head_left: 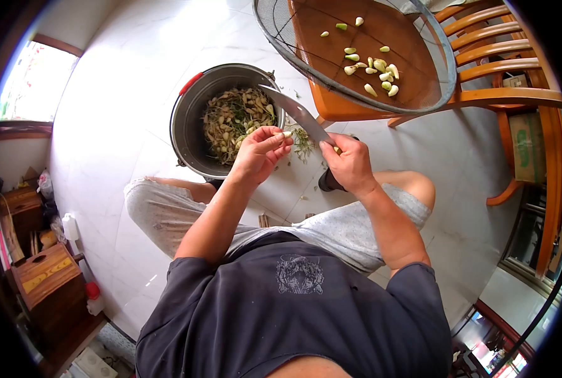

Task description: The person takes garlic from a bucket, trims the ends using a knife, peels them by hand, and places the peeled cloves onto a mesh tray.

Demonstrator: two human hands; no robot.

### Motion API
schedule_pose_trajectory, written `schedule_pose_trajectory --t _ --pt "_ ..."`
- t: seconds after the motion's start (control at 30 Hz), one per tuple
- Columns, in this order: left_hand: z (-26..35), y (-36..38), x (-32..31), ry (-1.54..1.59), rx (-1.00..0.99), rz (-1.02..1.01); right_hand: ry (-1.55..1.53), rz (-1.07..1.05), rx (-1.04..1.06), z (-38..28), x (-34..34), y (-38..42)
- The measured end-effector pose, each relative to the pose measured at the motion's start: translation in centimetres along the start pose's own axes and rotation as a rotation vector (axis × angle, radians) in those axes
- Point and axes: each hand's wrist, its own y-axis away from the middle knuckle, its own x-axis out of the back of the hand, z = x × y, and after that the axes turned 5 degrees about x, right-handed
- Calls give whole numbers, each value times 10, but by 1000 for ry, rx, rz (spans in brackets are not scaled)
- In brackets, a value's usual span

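My left hand (260, 151) pinches a small pale garlic clove (286, 134) between thumb and fingertips, near the rim of a metal bucket. In my right hand (349, 160) is a knife (297, 113), its wide blade pointing up and left past the clove toward the bucket. The bucket (186, 135) has a red handle grip and holds a heap of unpeeled garlic (237, 120) with some green bits. Up and to the right, several peeled cloves (382, 69) lie in a round mesh sieve (445, 69).
The sieve rests on a wooden chair (341, 110) with a slatted back. Plant scraps (303, 145) litter the white tiled floor (111, 189) between bucket and feet. A cardboard box (528, 148) stands at right. Wooden boxes (45, 271) are at far left.
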Motion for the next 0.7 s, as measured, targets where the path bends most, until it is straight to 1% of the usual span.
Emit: schedule_pose_trajectory --t 0.07,0.17,0.23,0.33,0.43,0.53,0.63,0.7 --pt "-2 -3 3 79 9 59 -52 60 79 -3 -2 1" --pt "-10 -8 9 170 6 88 -72 50 106 -10 -4 3" --pt "-11 -9 6 206 9 101 -33 46 234 -13 -6 2" --pt "-14 -2 -5 240 19 137 62 26 328 -23 -3 -1" --pt "-16 -3 -11 289 99 182 132 24 382 -34 2 -4" --pt "-21 -7 -4 381 156 136 143 46 413 -38 4 -5" --pt "-20 -2 -9 252 33 58 166 51 416 -27 -1 -2" --pt "-20 0 -9 222 -20 68 179 48 424 -23 -3 -1"
